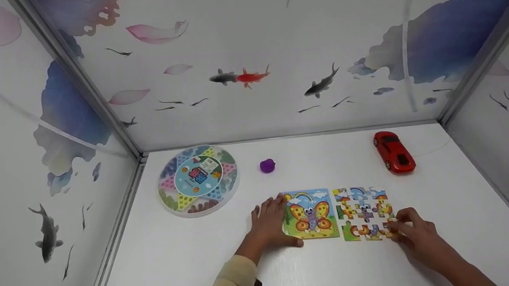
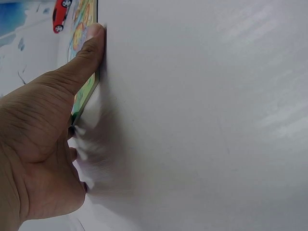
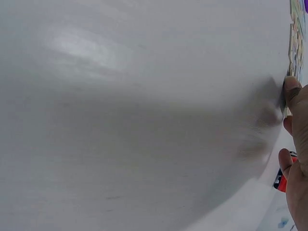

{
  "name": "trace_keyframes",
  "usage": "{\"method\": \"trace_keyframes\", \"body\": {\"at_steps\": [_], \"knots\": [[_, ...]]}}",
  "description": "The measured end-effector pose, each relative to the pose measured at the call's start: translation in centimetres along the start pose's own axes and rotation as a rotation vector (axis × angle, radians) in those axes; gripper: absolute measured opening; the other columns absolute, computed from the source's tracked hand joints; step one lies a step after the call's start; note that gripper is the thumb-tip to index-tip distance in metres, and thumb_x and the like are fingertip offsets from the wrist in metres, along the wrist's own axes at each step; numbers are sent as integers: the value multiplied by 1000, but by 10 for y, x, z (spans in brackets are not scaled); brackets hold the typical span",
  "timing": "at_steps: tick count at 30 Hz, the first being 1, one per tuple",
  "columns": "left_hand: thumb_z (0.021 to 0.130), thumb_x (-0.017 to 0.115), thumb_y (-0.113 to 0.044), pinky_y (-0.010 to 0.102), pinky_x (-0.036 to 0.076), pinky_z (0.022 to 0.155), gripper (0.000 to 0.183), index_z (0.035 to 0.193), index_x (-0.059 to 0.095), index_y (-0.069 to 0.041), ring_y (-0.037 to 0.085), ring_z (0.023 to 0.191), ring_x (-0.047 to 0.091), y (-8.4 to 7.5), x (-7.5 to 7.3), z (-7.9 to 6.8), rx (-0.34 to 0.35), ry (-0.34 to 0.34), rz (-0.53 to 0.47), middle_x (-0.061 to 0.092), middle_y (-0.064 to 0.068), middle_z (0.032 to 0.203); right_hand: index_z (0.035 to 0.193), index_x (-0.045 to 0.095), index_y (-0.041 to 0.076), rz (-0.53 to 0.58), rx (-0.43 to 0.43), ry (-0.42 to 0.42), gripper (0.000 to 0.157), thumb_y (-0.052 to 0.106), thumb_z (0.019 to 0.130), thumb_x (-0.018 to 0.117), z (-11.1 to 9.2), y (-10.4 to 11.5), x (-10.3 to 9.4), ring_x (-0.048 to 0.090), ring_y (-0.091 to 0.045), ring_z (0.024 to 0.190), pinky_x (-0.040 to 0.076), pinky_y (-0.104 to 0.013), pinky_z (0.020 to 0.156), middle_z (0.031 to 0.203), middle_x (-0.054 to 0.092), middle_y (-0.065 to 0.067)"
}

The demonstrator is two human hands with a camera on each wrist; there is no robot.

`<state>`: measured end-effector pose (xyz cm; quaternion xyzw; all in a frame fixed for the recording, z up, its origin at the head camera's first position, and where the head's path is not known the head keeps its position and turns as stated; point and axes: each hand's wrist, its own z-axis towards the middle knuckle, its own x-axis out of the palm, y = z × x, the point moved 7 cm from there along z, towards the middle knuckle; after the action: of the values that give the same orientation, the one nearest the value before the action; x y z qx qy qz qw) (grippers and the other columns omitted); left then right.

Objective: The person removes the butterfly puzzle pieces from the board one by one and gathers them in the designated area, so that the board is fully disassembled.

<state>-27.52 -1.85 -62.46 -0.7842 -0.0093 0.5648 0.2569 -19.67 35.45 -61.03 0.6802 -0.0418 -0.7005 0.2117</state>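
Note:
A butterfly picture board lies flat on the white table. My left hand spreads along its left side, the thumb straight against the lower edge and the fingers by the upper left corner. To the right of the board lie jigsaw puzzle pieces showing the same butterfly, set out in rows with small gaps. At the lower right of these, my right hand pinches a corner puzzle piece between thumb and fingers. Those fingers partly hide the piece.
A round Chinese checkers box lies at the back left. Near it stands a small purple object. A red toy car is at the back right. Printed wall panels enclose the table on its back and sides.

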Motion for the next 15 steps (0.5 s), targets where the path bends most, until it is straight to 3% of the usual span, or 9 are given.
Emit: {"method": "trace_keyframes", "body": {"at_steps": [15], "knots": [[78, 90, -70, 65, 17, 139, 132, 178, 22, -16, 31, 173, 18, -4, -5, -4, -8, 10, 6, 19, 2, 188, 123, 80, 29, -20, -9, 3, 43, 0, 92, 87, 1, -2, 1, 65, -34, 124, 52, -69, 101, 136, 56, -10]]}}
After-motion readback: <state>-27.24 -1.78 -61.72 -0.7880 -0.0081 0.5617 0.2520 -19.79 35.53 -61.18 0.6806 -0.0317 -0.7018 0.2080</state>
